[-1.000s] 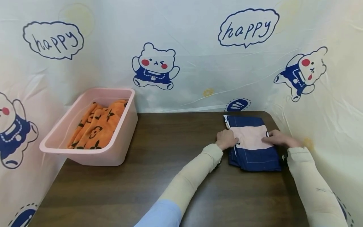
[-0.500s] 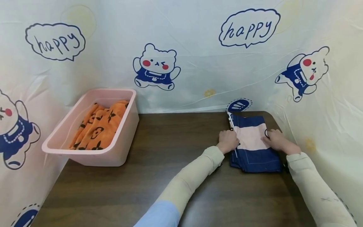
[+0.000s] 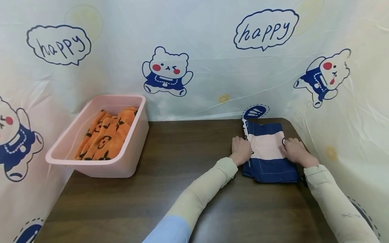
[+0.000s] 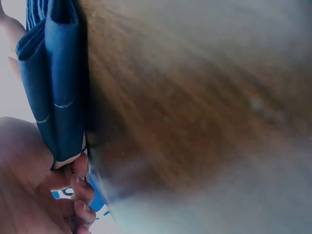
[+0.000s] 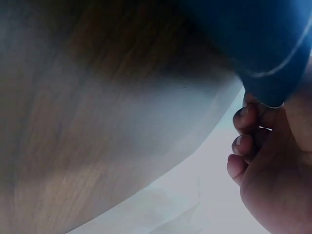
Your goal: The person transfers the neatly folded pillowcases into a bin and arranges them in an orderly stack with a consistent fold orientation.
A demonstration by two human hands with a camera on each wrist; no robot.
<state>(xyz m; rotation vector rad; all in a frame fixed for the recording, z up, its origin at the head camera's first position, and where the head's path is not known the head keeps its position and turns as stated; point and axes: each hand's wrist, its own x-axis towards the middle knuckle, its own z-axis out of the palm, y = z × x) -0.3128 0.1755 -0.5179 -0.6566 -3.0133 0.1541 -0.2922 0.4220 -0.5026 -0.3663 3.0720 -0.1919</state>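
Observation:
A folded navy cloth (image 3: 276, 170) with a pale pink middle band lies at the right side of the table. White trim runs along its left edge. My left hand (image 3: 241, 150) grips that edge at the band, and in the left wrist view its curled fingers (image 4: 83, 187) pinch the folded blue layers (image 4: 63, 97). Opposite it, my right hand (image 3: 294, 152) holds the right edge, near a small dark ring-shaped mark. Curled fingers (image 5: 243, 144) of the right hand show under the blue fold (image 5: 268, 73) in the right wrist view.
A pink plastic bin (image 3: 133, 148) stands at the left of the brown wooden table (image 3: 182, 152). Inside it sits folded orange fabric (image 3: 115, 138) with dark prints. A pale printed sheet (image 3: 212, 74) with bears hangs behind and along both sides of the table.
My right hand has come in closer over the right edge of the cloth, its wrist moving left. The cloth and both hands have shifted slightly left over the last half second.

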